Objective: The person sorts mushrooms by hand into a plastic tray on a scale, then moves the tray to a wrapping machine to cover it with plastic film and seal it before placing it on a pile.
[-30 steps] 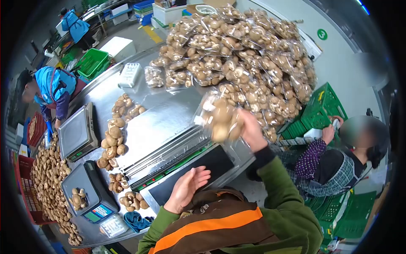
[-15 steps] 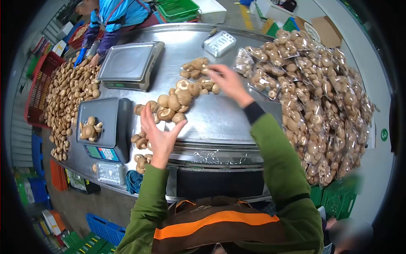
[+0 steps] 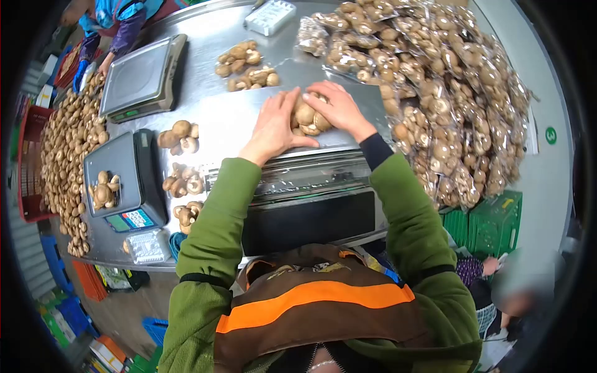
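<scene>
Both hands are cupped round a cluster of brown mushrooms (image 3: 306, 117) on the metal plate (image 3: 233, 118) near the middle of the table. My left hand (image 3: 277, 124) presses on the cluster's left side, thumb stretched beneath it. From the right, my right hand (image 3: 339, 110) curls its fingers over the top. Two small mushroom groups, an upper one (image 3: 238, 58) and a lower one (image 3: 255, 78), lie just beyond the plate. More little piles (image 3: 180, 137) line its left side.
Left stand a scale with mushrooms (image 3: 115, 161), another scale (image 3: 137, 78) and a loose mushroom heap (image 3: 68, 137). Bagged mushrooms (image 3: 435, 93) fill the right. A clear tray (image 3: 270, 17) lies at the back. A co-worker (image 3: 127, 22) reaches in at top left; another person (image 3: 488, 267) is lower right.
My hands have come together around the mushroom cluster, which has moved right onto the plate. The view has shifted, so the scales and small groups appear further left.
</scene>
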A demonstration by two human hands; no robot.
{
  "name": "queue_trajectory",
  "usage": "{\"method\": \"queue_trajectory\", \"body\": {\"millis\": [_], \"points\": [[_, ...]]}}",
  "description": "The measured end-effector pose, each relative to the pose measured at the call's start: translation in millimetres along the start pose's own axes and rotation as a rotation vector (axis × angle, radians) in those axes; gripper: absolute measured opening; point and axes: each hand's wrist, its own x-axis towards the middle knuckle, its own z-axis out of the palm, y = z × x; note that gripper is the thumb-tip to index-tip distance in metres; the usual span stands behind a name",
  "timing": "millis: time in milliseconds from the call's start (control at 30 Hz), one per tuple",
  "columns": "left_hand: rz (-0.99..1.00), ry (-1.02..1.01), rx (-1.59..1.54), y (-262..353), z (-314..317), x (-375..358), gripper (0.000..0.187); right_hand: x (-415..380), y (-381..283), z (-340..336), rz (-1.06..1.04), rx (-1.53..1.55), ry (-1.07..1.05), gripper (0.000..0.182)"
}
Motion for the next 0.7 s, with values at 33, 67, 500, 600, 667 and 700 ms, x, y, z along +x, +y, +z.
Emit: {"method": "queue_trajectory", "body": {"millis": [33,67,500,600,667,700], "points": [[0.012,-0.063,-0.004,12.1,4.2,2.5,0.115,-15.0,5.8,-5.2,0.069,-0.018,0.04,0.047],[0.022,-0.123,0.013,18.3,7.3,4.4,0.119,-21.7,12.8,-8.6,0.079,-0.026,0.062,0.047],[-0.387,0.128,0.713,35.5,-29.9,-141.2,0.048,-195.0,45.8,-71.3,0.406,-0.268,0.088,0.045],[-0.482,0.047,0.447,47.6,-18.8,-125.1,0.044,-185.2,43.0,-50.0,0.346,-0.41,0.088,0.042],[-0.486,0.15,0.27,33.8,-6.6,-130.4,0.035,-181.0,45.9,-46.3,0.404,-0.034,0.199,0.039],[-0.492,0.175,0.271,31.7,-11.8,-132.6,0.035,-186.2,44.8,-54.0,0.503,0.297,0.187,0.032]]}}
